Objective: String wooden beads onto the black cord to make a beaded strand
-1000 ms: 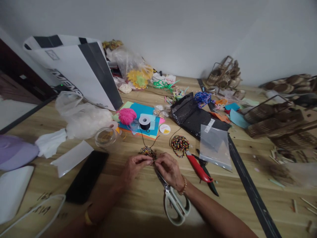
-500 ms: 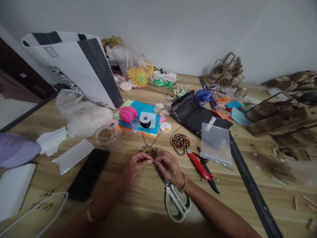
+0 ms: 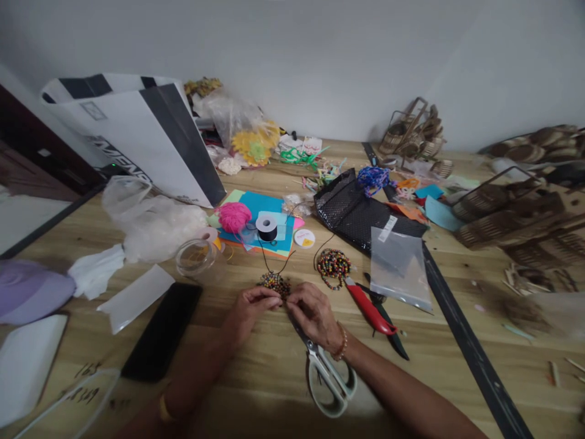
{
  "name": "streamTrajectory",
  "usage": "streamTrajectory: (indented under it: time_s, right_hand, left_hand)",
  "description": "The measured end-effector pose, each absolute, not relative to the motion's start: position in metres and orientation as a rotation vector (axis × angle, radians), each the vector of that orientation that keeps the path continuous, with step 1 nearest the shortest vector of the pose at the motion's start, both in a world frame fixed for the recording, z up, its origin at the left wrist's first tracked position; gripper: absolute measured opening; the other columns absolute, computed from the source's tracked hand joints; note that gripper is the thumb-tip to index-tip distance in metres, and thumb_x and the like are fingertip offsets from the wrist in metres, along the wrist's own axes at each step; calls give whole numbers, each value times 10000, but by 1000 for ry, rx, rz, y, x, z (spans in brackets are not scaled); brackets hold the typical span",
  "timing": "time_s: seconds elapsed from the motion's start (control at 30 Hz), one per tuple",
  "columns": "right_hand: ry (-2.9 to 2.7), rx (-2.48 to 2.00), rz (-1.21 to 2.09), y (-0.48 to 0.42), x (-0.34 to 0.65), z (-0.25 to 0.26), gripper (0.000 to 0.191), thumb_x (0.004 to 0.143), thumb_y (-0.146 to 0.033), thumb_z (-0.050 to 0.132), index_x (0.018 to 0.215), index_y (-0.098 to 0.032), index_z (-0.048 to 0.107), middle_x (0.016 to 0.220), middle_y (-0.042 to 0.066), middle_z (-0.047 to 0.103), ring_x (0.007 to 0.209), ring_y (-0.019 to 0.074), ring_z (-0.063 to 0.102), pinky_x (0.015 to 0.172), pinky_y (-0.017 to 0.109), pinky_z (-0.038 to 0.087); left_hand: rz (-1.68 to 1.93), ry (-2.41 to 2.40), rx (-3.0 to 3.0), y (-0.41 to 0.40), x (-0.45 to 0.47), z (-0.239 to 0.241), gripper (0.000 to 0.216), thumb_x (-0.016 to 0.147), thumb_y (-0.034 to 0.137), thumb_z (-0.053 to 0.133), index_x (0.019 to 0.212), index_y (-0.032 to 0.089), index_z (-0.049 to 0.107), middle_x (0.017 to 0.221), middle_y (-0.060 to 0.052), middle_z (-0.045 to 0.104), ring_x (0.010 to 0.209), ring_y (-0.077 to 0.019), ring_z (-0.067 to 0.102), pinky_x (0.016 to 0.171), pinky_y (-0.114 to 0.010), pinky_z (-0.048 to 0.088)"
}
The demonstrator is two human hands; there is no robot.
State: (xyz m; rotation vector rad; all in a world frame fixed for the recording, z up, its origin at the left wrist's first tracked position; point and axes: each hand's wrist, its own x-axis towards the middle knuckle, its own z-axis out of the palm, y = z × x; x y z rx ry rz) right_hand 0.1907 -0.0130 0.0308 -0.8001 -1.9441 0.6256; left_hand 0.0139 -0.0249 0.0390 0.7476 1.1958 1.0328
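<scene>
Compared with half a second ago, your view has shifted slightly, but your hands stay at the near edge of the beaded piece (image 3: pixel 274 283), just beyond the blades of the scissors (image 3: pixel 326 367). Your left hand (image 3: pixel 249 310), left of the blades, has its grip pinched closed; so does your right hand (image 3: pixel 314 312), above them. What lies between the fingertips is too small to tell. Both hands bend inward, fingertips nearly meeting.
</scene>
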Motion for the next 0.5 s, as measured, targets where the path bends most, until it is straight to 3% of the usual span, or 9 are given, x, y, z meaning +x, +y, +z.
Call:
streamTrajectory:
  time_s: [0.17,0.5]
  right_hand:
    - [-1977,-792,604,-13,192,33,108,888,-175,516,807,-193,585,744,50,615,742,180,558,692,312,462]
    - [-2007,-780,561,-12,193,35,101,889,-174,509,816,-191,577,752,54,607,744,179,550,708,321,461]
  left_hand:
    - [1055,1115,625,-22,14,36,225,477,281,849,615,153,727,543,-5,682,533,-102,569,591,-224,449]
    - [992,1206,777,-23,13,39,185,554,295,808,642,149,736,555,-3,669,560,-117,563,623,-242,445]
